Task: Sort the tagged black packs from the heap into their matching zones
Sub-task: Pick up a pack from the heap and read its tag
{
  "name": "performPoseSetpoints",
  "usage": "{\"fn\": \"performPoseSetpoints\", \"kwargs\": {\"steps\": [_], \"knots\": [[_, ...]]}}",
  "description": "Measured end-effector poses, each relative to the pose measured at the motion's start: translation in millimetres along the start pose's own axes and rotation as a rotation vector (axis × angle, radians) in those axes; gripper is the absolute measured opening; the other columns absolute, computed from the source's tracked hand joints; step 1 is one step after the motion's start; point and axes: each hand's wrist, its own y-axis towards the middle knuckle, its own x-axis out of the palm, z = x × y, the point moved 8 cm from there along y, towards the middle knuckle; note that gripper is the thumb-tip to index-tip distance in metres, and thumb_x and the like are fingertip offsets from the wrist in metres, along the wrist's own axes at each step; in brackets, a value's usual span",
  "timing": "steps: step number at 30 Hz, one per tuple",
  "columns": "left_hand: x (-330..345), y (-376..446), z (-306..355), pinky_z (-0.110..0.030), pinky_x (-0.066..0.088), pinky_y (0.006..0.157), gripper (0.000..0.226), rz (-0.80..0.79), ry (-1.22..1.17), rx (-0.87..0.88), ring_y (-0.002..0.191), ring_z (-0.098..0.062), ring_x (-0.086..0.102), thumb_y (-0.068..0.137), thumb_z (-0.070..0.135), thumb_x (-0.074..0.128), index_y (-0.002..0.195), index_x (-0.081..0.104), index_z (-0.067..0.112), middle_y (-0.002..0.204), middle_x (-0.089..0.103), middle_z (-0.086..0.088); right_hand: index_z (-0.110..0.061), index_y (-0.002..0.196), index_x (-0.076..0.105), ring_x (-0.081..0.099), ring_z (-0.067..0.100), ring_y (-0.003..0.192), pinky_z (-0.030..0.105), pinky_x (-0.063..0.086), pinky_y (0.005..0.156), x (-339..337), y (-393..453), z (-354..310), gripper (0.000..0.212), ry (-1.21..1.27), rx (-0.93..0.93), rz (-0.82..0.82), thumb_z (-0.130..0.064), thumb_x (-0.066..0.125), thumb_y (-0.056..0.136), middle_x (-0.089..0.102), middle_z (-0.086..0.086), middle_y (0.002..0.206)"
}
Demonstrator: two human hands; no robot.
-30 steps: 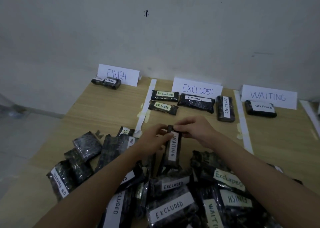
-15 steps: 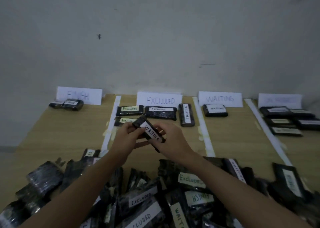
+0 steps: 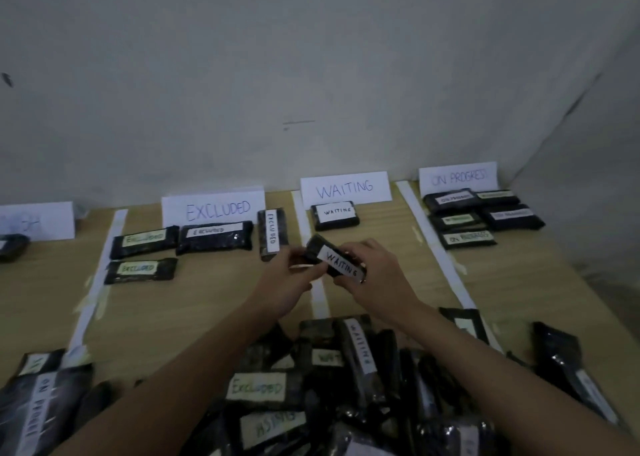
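Note:
Both hands hold one black pack tagged WAITING (image 3: 337, 261) above the table, over the tape line between two zones. My left hand (image 3: 287, 279) pinches its left end; my right hand (image 3: 375, 275) grips its right end. The heap of tagged black packs (image 3: 311, 386) fills the near table edge under my forearms. Behind the held pack stands the WAITING sign (image 3: 345, 188) with one WAITING pack (image 3: 334, 215) lying in front of it.
The EXCLUDED sign (image 3: 214, 210) has several packs (image 3: 214, 237) in its zone. The ON PROGRESS sign (image 3: 458, 178) at the right has several packs (image 3: 481, 218) too. A blurred sign (image 3: 34, 221) is at the far left. White tape strips (image 3: 434, 244) divide the wooden table (image 3: 194, 310); walls close the back and right.
The view has swung right and nearer the zones. My hands have carried the WAITING pack from in front of the EXCLUDED zone toward the WAITING zone.

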Motion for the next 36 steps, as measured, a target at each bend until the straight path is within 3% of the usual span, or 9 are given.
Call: {"fn": "performPoseSetpoints", "kwargs": {"steps": [4,9,14,19,26,29,33,36], "knots": [[37,21,2,-0.029,0.046,0.088,0.04,-0.043,0.346,0.084,0.107,-0.015,0.056,0.084,0.017,0.065,0.12,0.047,0.011,0.116,0.057,-0.002,-0.009,0.122,0.056,0.052,0.024,0.1,0.027,0.043,0.08,-31,28,64,0.046,-0.204,-0.016,-0.038,-0.012,0.069,0.078,0.052,0.01,0.11],[80,35,4,-0.019,0.036,0.091,0.046,-0.182,0.727,0.204,0.122,-0.012,0.045,0.089,0.022,0.058,0.132,0.041,0.014,0.132,0.049,-0.002,-0.007,0.128,0.05,0.047,0.027,0.111,0.036,0.043,0.091,-40,82,119,0.043,-0.413,-0.049,-0.101,-0.008,0.058,0.087,0.045,0.013,0.127],[111,44,7,-0.028,0.036,0.102,0.05,-0.309,0.995,0.225,0.128,-0.017,0.042,0.094,0.029,0.048,0.14,0.031,0.019,0.141,0.039,0.0,-0.007,0.127,0.049,0.045,0.029,0.11,0.036,0.039,0.086,-23,125,160,0.042,-0.52,-0.029,-0.188,0.004,0.047,0.086,0.045,0.014,0.127],[119,46,8,-0.027,0.035,0.101,0.05,-0.311,1.102,0.226,0.129,-0.017,0.04,0.096,0.032,0.042,0.142,0.027,0.022,0.145,0.036,0.002,-0.008,0.132,0.044,0.045,0.029,0.113,0.037,0.039,0.088,-6,146,176,0.047,-0.553,-0.048,-0.222,0.002,0.048,0.086,0.043,0.014,0.129],[127,42,0,-0.031,0.034,0.105,0.048,-0.339,1.158,0.222,0.131,-0.017,0.038,0.097,0.032,0.04,0.142,0.028,0.022,0.147,0.035,0.002,-0.005,0.14,0.035,0.035,0.032,0.131,0.044,0.036,0.104,-13,117,168,0.057,-0.439,-0.124,-0.232,0.007,0.046,0.086,0.033,0.016,0.145],[137,34,-1,-0.029,0.034,0.104,0.047,-0.374,1.171,0.244,0.131,-0.018,0.038,0.097,0.033,0.038,0.142,0.028,0.022,0.147,0.035,0.001,-0.008,0.138,0.041,0.037,0.029,0.13,0.04,0.036,0.103,-20,73,165,0.047,-0.369,-0.178,-0.349,-0.003,0.048,0.091,0.035,0.013,0.145],[151,19,-3,-0.028,0.032,0.102,0.046,-0.401,1.172,0.269,0.132,-0.018,0.037,0.098,0.032,0.038,0.142,0.03,0.021,0.147,0.036,0.001,-0.013,0.13,0.053,0.047,0.021,0.119,0.019,0.031,0.093,-34,8,167,0.037,-0.245,-0.16,-0.549,-0.015,0.052,0.093,0.048,0.007,0.132],[163,9,-5,-0.028,0.032,0.104,0.046,-0.429,1.172,0.289,0.132,-0.018,0.037,0.098,0.031,0.039,0.142,0.03,0.019,0.146,0.037,-0.001,-0.017,0.127,0.055,0.049,0.019,0.116,0.024,0.037,0.095,-45,-32,176,0.037,-0.252,-0.077,-0.604,-0.027,0.056,0.091,0.052,0.003,0.125]]}}
